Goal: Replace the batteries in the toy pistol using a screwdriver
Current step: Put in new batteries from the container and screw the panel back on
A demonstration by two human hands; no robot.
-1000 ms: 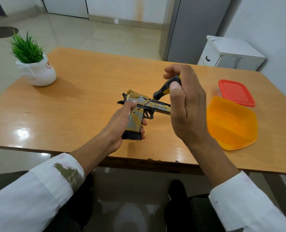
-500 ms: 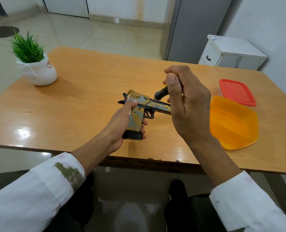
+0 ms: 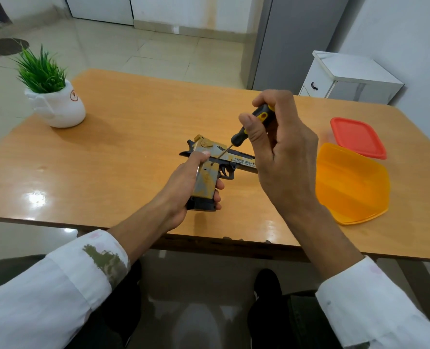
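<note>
My left hand (image 3: pixel 183 192) wraps the grip of the toy pistol (image 3: pixel 206 177). The thumb lies flat along the upper side and the fingers curl round the front. The pistol is hard plastic, mottled yellow and grey with a black base plate. It sits just above the glossy wooden table (image 3: pixel 133 122), barrel pointing right and grip towards me.

My right hand (image 3: pixel 284 157), up and to the right of the pistol, grasps the screwdriver (image 3: pixel 254 122). Thumb and curled fingers close round its stubby black-and-yellow handle. The thin metal shaft slants down to the left, and its tip touches the pistol's side above the grip, just beside my left thumb.

To the pistol's right lies a translucent orange plastic tub (image 3: pixel 352 185), squarish with rounded corners. A flat red lid (image 3: pixel 357 137) of the same shape lies farther right and beyond. Well to the pistol's left and beyond stands a round white pot (image 3: pixel 60 107) of spiky green grass. Both my sleeves are white cloth; the left cuff (image 3: pixel 103 260) carries a rough olive stain.
</note>
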